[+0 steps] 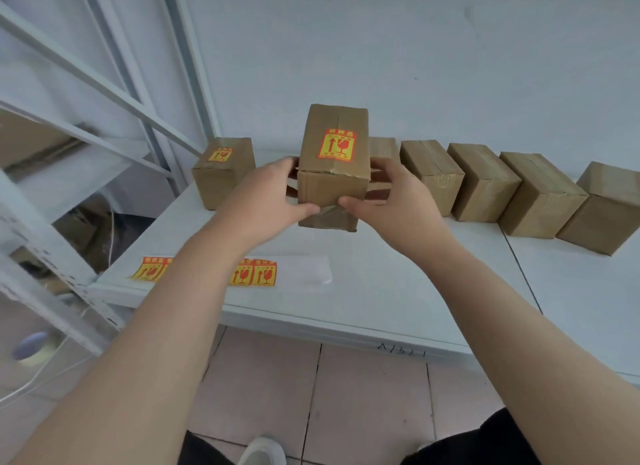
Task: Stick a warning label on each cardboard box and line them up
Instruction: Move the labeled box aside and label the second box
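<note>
A cardboard box (333, 184) with a yellow and red warning label (337, 145) on its top is held above the white table (398, 291). My left hand (268, 196) grips its left side and my right hand (391, 196) grips its right side, both thumbs on the near face. Another labelled box (223, 173) stands on the table at the back left. Several unlabelled boxes (485, 184) stand in a row to the right. A strip of warning labels (258, 273) lies near the table's front edge, partly hidden by my left forearm.
A white metal shelf frame (69, 201) stands at the left of the table. A bare white wall (415, 49) rises behind the boxes. Tiled floor (311, 388) and a shoe show below the table's front edge.
</note>
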